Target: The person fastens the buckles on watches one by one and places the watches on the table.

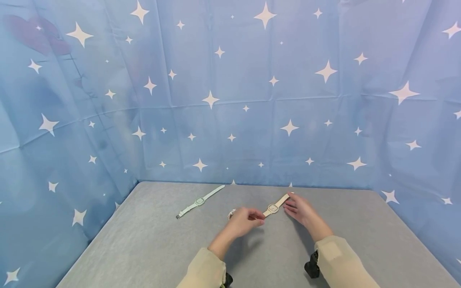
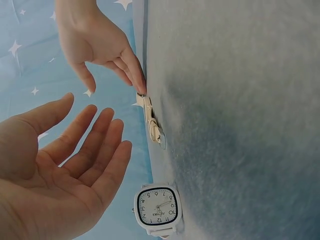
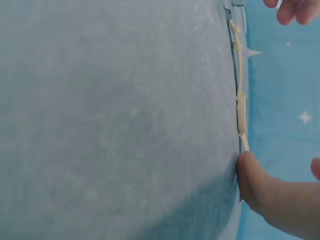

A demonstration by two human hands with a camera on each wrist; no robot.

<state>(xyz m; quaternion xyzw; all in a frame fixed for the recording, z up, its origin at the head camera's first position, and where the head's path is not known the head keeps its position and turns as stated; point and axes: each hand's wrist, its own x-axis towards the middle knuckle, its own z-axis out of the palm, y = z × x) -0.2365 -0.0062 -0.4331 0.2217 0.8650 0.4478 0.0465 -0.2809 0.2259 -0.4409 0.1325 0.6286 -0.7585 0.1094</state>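
Note:
A cream watch (image 1: 273,208) lies stretched out flat on the grey table, its face up, between my two hands. My right hand (image 1: 301,211) is at its far strap end, straight fingers touching the strap and the thumb held apart. Near the buckle end hovers my left hand (image 1: 244,221), with relaxed fingers and nothing in its palm in the left wrist view. A white watch (image 2: 158,206) with a squarish black-rimmed dial is beside the left hand, mostly hidden behind it in the head view. Further left, a mint green watch (image 1: 199,201) lies flat at a similar slant.
The grey table (image 1: 144,248) has rounded far corners and meets a blue star-patterned curtain (image 1: 245,120) at the back and sides. A black wrist camera (image 1: 312,267) hangs under the right sleeve (image 1: 340,260).

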